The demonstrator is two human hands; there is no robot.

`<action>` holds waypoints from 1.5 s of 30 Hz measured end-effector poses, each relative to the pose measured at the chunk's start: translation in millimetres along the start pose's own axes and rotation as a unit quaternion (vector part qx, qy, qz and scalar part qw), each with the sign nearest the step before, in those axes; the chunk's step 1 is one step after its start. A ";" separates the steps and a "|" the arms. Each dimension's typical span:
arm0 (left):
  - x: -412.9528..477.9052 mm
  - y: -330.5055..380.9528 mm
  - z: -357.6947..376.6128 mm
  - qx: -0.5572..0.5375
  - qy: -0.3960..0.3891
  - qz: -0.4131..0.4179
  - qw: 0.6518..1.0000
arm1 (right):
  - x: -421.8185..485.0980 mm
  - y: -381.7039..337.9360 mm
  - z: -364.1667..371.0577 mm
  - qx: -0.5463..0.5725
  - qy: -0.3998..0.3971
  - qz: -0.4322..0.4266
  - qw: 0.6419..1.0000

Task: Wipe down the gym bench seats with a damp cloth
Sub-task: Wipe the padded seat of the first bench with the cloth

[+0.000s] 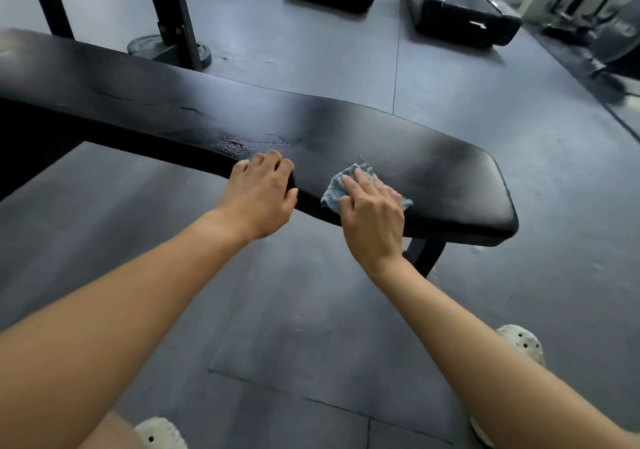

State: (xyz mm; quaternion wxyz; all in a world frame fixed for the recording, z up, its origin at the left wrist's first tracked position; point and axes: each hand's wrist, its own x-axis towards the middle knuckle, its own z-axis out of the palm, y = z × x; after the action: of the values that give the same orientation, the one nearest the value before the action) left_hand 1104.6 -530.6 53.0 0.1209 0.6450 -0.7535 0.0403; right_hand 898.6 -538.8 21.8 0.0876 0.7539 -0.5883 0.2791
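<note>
L arm [86,327], grey floor [311,327], blk bench [415,157]

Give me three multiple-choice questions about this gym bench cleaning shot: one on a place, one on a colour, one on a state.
1. Where is the cloth? A on the floor; B on the bench, under the right hand; C over a weight plate.
2. What colour is the cloth? A red; B yellow; C pale blue.
3. What is the left hand doing? A gripping the bench's near edge; B holding a bottle; C hanging free.
Answers: 1 B, the flat right hand presses it onto the bench top; 2 C, pale blue shows on both sides of that hand; 3 A, it curls over the bench edge, thumb against the side.
</note>
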 end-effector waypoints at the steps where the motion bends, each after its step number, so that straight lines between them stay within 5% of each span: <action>1: 1.1 -2.7 -2.5 0.008 -0.006 0.010 1.000 | 1.6 0.8 -4.3 -0.008 -0.015 -0.021 1.000; 5: 7.9 1.7 -17.5 0.006 -0.040 0.021 0.999 | 4.9 30.3 -29.1 -0.071 -0.049 -0.054 0.995; 12: -4.8 8.2 -3.6 0.036 -0.099 0.005 0.994 | 3.9 12.9 -23.3 -0.077 -0.056 0.107 0.990; 17: -9.3 2.3 -1.2 0.032 -0.115 -0.003 0.993 | -1.0 -11.6 -13.7 -0.041 -0.127 -0.047 0.990; 21: -4.7 4.1 -2.3 0.043 -0.061 0.004 0.997 | 9.4 17.3 -15.4 -0.024 -0.105 -0.107 0.988; 29: -9.0 -24.3 29.4 -0.064 0.135 0.086 0.985 | 47.2 -22.7 3.7 0.037 -0.032 0.193 0.980; 37: 4.8 -55.4 22.1 -0.064 0.155 0.156 0.973 | 65.6 -77.8 30.7 0.069 -0.179 -0.043 0.980; 45: 9.8 -96.0 -6.1 0.009 0.073 0.125 0.989 | 79.2 -54.8 14.9 0.035 -0.105 0.173 0.979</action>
State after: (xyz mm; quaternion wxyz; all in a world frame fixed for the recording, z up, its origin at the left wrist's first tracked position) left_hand 1198.3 -554.5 52.1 0.1636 0.5420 -0.8170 0.1090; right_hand 966.7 -596.0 61.7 -0.0506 0.6681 -0.7058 0.2301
